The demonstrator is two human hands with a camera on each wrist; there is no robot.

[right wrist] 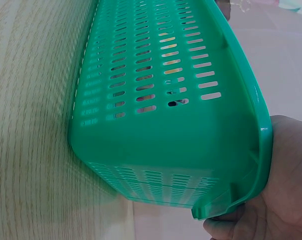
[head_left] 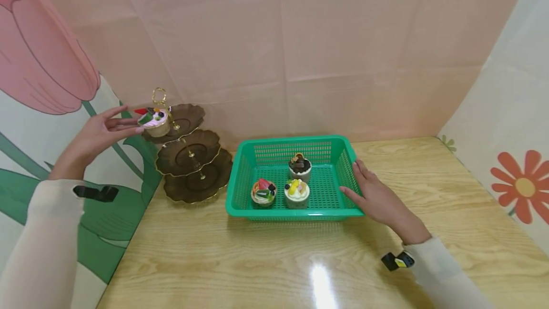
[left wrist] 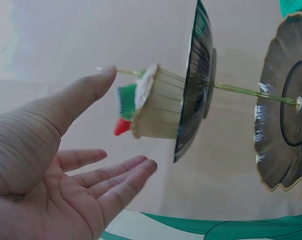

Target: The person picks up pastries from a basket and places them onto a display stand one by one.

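A toy cupcake [head_left: 157,123] with pale icing, a green piece and red fruit sits on the top plate [head_left: 188,118] of a brown three-tier cake stand. Beside it, my left hand [head_left: 107,130] is spread, its thumb and fingers apart from the cup in the left wrist view. My right hand [head_left: 379,199] holds the right end of a green plastic basket [head_left: 291,212], thumb over the rim. Inside the basket stand a chocolate-topped cupcake [head_left: 300,166], a cupcake with yellow fruit [head_left: 297,194] and one with strawberry [head_left: 263,192].
The stand's middle plate [head_left: 171,159] and bottom plate [head_left: 214,185] lie under the top one, left of the basket. A gold ring handle [head_left: 159,95] rises from the top. Behind the wooden table [head_left: 193,252] hangs a pink backdrop [head_left: 343,51].
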